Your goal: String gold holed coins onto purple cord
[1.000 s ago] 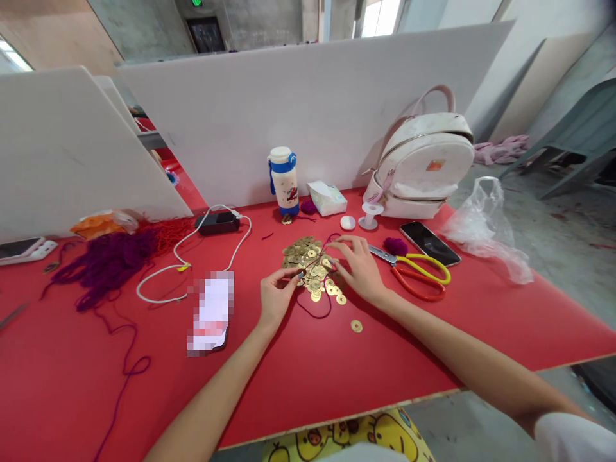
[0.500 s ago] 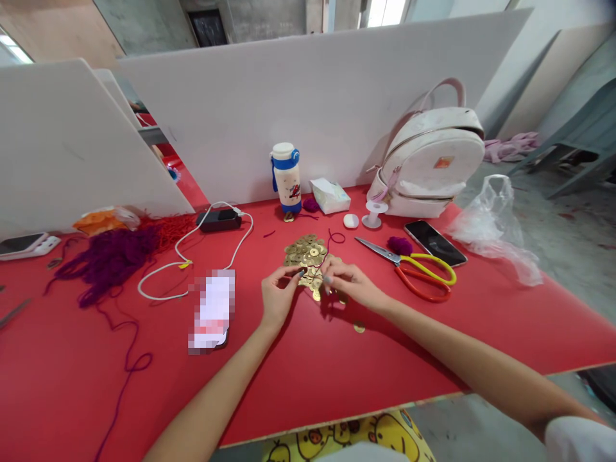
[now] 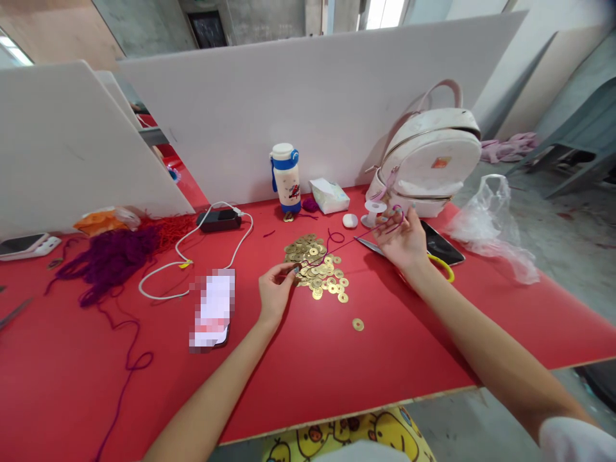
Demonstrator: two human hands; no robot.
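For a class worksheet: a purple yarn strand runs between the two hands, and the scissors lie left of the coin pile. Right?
No: the head view shows the scissors lying right of the coin pile. The purple yarn strand runs from left hand to right hand.

Red table (image 3: 308,372) beneath coins (image 3: 316,273), backpack (image 3: 428,167), yarn (image 3: 118,256)

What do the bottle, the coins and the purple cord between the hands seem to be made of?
The bottle: smooth cream body, coated metal or plastic; its opaque finish leaves this open.
The coins: probably metal, as their gold-coloured faces glint; plating is possible.
The purple cord: likely yarn, matt and softly curling; wool or acrylic, I cannot tell.
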